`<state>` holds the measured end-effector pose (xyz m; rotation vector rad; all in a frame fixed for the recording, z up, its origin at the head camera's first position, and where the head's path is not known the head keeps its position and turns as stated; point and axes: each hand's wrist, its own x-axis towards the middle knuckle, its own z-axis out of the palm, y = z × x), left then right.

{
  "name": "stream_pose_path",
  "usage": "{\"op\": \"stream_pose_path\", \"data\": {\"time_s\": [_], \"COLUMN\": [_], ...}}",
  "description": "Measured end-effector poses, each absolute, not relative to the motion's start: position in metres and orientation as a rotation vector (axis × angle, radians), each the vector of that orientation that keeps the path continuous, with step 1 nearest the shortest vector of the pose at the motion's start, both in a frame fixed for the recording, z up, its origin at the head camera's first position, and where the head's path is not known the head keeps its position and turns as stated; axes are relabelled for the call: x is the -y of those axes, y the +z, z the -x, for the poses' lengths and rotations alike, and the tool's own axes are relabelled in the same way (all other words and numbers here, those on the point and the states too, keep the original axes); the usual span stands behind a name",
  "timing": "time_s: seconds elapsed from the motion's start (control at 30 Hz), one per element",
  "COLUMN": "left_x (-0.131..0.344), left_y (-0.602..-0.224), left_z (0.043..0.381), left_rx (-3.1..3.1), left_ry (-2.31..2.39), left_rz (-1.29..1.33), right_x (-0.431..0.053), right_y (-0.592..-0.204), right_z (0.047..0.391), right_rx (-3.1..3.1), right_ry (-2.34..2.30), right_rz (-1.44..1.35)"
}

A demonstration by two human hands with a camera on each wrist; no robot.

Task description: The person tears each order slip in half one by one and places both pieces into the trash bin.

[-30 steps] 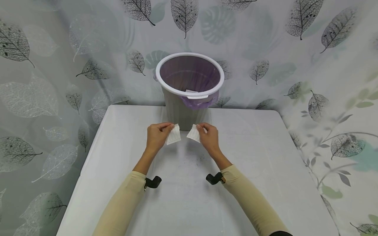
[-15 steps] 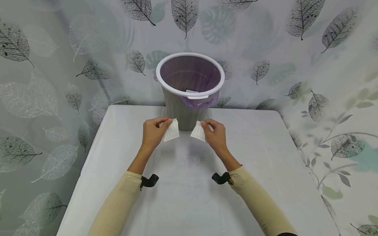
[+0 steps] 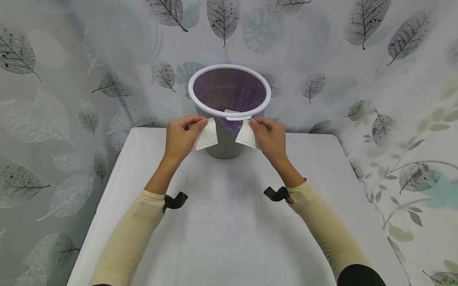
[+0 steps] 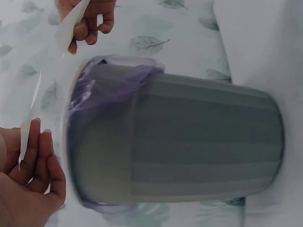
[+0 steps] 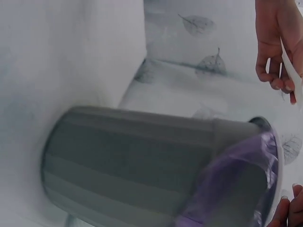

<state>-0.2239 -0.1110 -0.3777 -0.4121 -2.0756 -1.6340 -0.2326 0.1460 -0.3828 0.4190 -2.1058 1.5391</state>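
Note:
My left hand pinches a torn piece of white paper with printed lines and small marks. A second lined piece of paper is pinched in my right hand. Both pieces hang apart from each other, in front of the bin just below its white rim. In the left wrist view the left hand and its paper appear beside the rim. Only fingers of the right hand show at the right wrist view's lower right corner.
A purple bag lines the grey bin and folds over its rim. Inside it a white scrap is partly visible. Underneath is a white-covered table, with a leaf-patterned curtain behind. Small dark specks mark the cover.
Both hands have moved forward and up toward the bin's rim and farther apart from each other, each carrying its piece of paper. The bin has stayed put.

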Motion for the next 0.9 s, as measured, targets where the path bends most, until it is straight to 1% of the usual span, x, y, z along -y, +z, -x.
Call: {"op": "stream_pose_path", "data": {"time_s": [0.2,0.4,0.67,0.9], "left_x": [0.108,0.102,0.095,0.091], "left_y": [-0.348,-0.329,-0.316,-0.312], "left_z": [0.240,0.261,0.291,0.313], "left_rx": [2.042,2.065,2.144,2.220], "left_ry": [-1.594,-1.562,-1.588,-1.484], "left_rz": [0.435,0.449,0.345,0.237], "right_x": [-0.150,-0.150,-0.143,-0.134], "right_y": [-0.353,-0.336,-0.324,-0.323], "right_z": [0.258,0.284,0.311,0.329], "right_rx": [2.088,2.133,2.205,2.276], "right_ry": [1.531,1.456,1.359,1.327], "right_rz": [-0.443,-0.428,-0.356,-0.334]}}
